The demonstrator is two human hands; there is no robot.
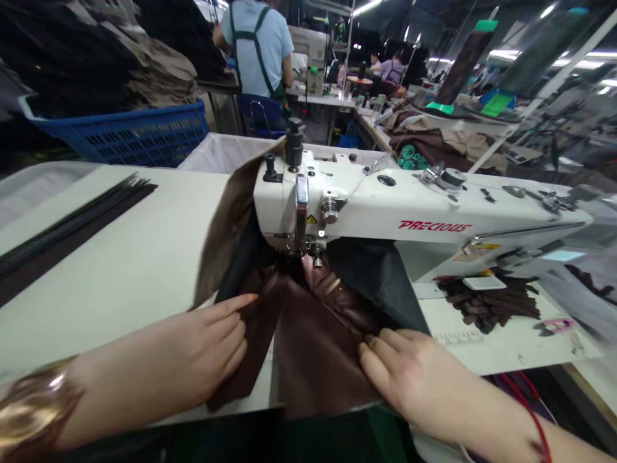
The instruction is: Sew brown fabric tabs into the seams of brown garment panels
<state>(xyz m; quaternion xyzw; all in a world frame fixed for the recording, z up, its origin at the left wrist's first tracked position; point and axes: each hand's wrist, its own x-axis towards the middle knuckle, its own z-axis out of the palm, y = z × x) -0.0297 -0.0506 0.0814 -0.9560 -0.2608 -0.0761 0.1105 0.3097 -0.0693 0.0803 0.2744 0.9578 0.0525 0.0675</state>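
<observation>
A dark brown, leather-like piece of fabric (322, 360) lies under the needle area of a white sewing machine (366, 199). Its near end reaches the table's front edge. My left hand (216, 347) rests on its left side, index finger stretched towards the needle and the other fingers curled on the brown material; the thumb is hidden. On the right, my right hand (405, 363) has its fingers closed on the bunched edge of the fabric. Black lining (371, 273) shows behind that edge. Presser foot and needle are mostly hidden by dark folds.
Dark strips (72, 231) lie on the left of the white tabletop (168, 212). Brown scraps (491, 302) and pink-handled snips (554, 326) lie at right. A blue basket (130, 135) piled with cloth stands behind. Further back, a person (260, 51) faces away.
</observation>
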